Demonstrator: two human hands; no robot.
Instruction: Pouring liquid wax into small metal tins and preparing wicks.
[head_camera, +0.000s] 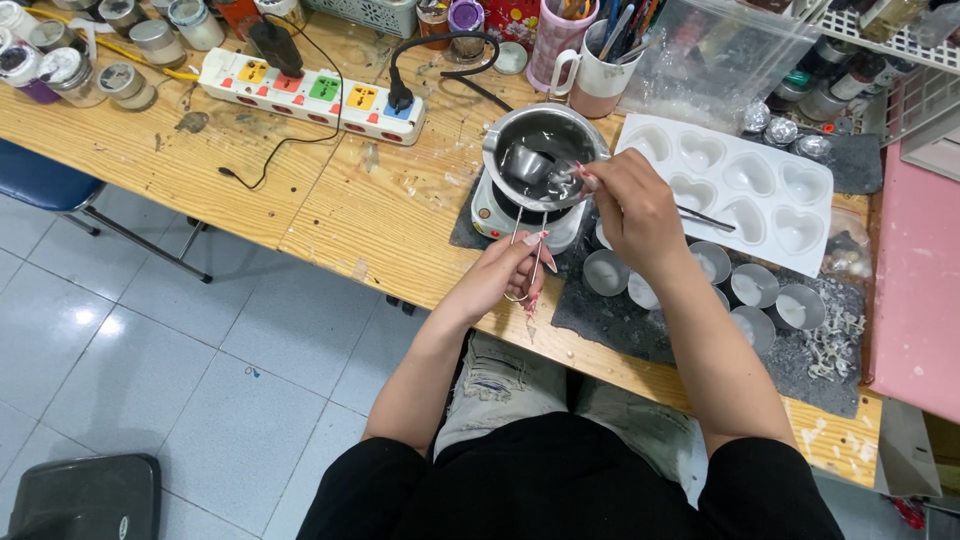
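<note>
Scarred wooden bench (330, 200) over pale floor tiles; near its front edge, the left hand (505, 275) pinches the steel pot's (545, 150) wire handle, the right hand (630, 205) grips a small metal tool.

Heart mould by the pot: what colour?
White; the heart mould shows clearly in the head view.

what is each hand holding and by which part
The left hand pinches the wire handle of the metal melting pot near its looped end. The right hand grips a thin metal tool by its upper end, tip in the pot.
</note>
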